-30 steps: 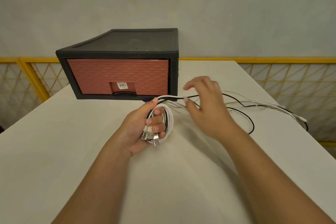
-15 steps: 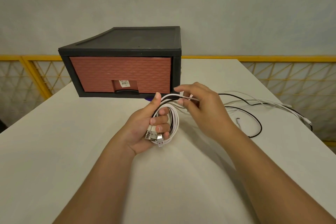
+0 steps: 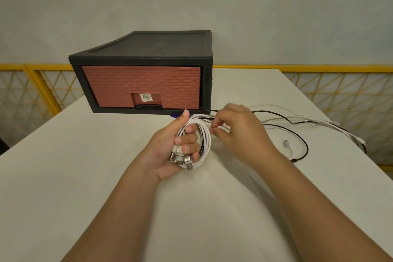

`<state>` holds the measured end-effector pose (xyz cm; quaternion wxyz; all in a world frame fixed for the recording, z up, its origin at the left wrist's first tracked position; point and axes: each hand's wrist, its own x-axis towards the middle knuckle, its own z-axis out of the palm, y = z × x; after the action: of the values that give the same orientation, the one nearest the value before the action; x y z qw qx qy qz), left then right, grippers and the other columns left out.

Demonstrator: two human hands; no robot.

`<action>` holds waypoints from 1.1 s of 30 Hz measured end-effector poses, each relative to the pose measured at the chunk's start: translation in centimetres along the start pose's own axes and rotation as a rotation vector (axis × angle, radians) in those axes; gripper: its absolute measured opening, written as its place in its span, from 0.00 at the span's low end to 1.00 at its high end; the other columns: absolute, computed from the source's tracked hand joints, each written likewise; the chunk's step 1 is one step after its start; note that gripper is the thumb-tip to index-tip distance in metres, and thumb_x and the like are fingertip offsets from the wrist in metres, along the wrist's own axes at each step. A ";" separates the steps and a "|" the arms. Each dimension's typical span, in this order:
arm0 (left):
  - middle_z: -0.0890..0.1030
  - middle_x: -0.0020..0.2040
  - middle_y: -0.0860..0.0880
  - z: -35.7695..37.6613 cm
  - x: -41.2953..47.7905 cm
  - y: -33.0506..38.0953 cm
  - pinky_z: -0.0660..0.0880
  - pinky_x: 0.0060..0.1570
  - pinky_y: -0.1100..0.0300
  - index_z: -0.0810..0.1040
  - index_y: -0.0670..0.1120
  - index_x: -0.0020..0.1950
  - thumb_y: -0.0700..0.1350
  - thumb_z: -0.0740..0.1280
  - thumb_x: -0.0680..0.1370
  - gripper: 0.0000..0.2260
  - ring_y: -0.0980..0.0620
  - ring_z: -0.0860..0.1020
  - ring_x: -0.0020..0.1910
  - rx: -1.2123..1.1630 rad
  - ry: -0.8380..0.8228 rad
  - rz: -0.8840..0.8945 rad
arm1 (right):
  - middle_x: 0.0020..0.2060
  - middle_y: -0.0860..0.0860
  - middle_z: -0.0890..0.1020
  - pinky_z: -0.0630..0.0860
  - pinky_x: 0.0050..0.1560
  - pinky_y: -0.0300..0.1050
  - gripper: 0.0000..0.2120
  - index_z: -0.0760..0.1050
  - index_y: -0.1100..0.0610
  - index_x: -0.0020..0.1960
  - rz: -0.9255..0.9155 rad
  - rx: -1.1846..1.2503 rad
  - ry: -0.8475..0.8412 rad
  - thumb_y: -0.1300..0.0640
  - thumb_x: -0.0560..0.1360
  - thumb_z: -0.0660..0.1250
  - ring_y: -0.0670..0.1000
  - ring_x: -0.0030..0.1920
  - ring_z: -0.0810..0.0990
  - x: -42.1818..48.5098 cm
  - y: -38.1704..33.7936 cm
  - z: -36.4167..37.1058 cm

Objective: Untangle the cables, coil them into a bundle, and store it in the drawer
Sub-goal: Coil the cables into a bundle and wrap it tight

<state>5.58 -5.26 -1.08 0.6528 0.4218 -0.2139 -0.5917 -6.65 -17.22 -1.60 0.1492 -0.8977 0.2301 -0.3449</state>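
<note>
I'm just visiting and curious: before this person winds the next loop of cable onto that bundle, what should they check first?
1. Left hand grips the coil: ok, its fingers are curled through the loops.
2. USB plugs kept together: ok, they stick out below that hand.
3. Right hand has the loose cables: ok, it pinches them beside the coil.
4. Loose cables free of tangles: cannot tell; black and white strands cross on the table.
5. Drawer open for storing: not ok, it is shut.
</note>
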 end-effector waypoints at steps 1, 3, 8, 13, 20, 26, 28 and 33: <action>0.60 0.21 0.55 0.0 0.0 0.0 0.70 0.26 0.64 0.68 0.49 0.31 0.59 0.59 0.79 0.21 0.58 0.62 0.20 0.011 0.001 0.001 | 0.42 0.46 0.74 0.69 0.44 0.45 0.06 0.78 0.54 0.44 -0.050 -0.047 0.058 0.57 0.70 0.75 0.49 0.46 0.71 0.0 -0.1 -0.2; 0.60 0.21 0.56 0.1 -0.1 0.0 0.70 0.26 0.63 0.69 0.49 0.31 0.59 0.60 0.79 0.20 0.58 0.62 0.21 0.041 0.003 0.000 | 0.50 0.49 0.72 0.68 0.49 0.45 0.15 0.75 0.54 0.51 -0.107 -0.095 0.114 0.58 0.68 0.75 0.51 0.51 0.68 0.0 -0.3 -0.5; 0.60 0.21 0.55 0.6 -0.4 -0.3 0.70 0.26 0.63 0.69 0.49 0.30 0.60 0.60 0.77 0.20 0.57 0.62 0.20 0.131 -0.050 -0.051 | 0.63 0.45 0.74 0.49 0.73 0.50 0.23 0.66 0.46 0.69 -0.122 -0.107 -0.224 0.54 0.76 0.65 0.47 0.67 0.66 -0.1 -0.9 -0.3; 0.60 0.20 0.55 0.7 -0.4 -0.2 0.71 0.26 0.63 0.69 0.49 0.30 0.60 0.60 0.77 0.20 0.57 0.63 0.20 0.119 -0.076 -0.041 | 0.45 0.49 0.80 0.74 0.49 0.51 0.08 0.71 0.52 0.56 -0.093 -0.075 -0.274 0.54 0.80 0.57 0.53 0.45 0.77 0.0 -0.9 -0.9; 0.61 0.19 0.56 0.7 -0.5 0.2 0.71 0.26 0.64 0.71 0.48 0.33 0.64 0.58 0.77 0.22 0.59 0.63 0.20 -0.050 -0.065 0.063 | 0.32 0.46 0.67 0.62 0.37 0.49 0.10 0.61 0.54 0.47 -0.064 -0.227 -0.300 0.50 0.84 0.50 0.57 0.38 0.71 0.0 -0.9 -0.8; 0.64 0.21 0.55 -0.1 -0.1 0.7 0.74 0.27 0.65 0.79 0.45 0.43 0.61 0.59 0.80 0.21 0.60 0.67 0.21 -0.340 0.034 0.133 | 0.36 0.46 0.68 0.63 0.38 0.49 0.06 0.60 0.54 0.49 -0.014 -0.221 -0.452 0.53 0.83 0.52 0.56 0.39 0.69 -0.4 -1.4 1.0; 0.66 0.23 0.56 -0.4 0.0 0.8 0.76 0.29 0.65 0.80 0.43 0.47 0.58 0.58 0.81 0.20 0.59 0.69 0.22 -0.400 0.057 0.152 | 0.34 0.46 0.66 0.63 0.38 0.49 0.05 0.59 0.54 0.49 -0.022 -0.255 -0.491 0.55 0.83 0.51 0.57 0.39 0.69 -0.6 -1.7 1.6; 0.70 0.27 0.56 -0.9 -0.1 1.4 0.79 0.34 0.62 0.79 0.40 0.55 0.50 0.58 0.83 0.16 0.59 0.73 0.26 -0.432 0.117 0.225 | 0.33 0.48 0.65 0.62 0.37 0.49 0.04 0.58 0.55 0.48 -0.028 -0.311 -0.590 0.58 0.81 0.52 0.57 0.39 0.69 -0.8 -2.2 1.9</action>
<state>7.14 -4.99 -0.42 0.8009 0.2795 -0.0898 -0.5219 -5.23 -14.77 -2.47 0.0657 -0.9740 0.2144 -0.0329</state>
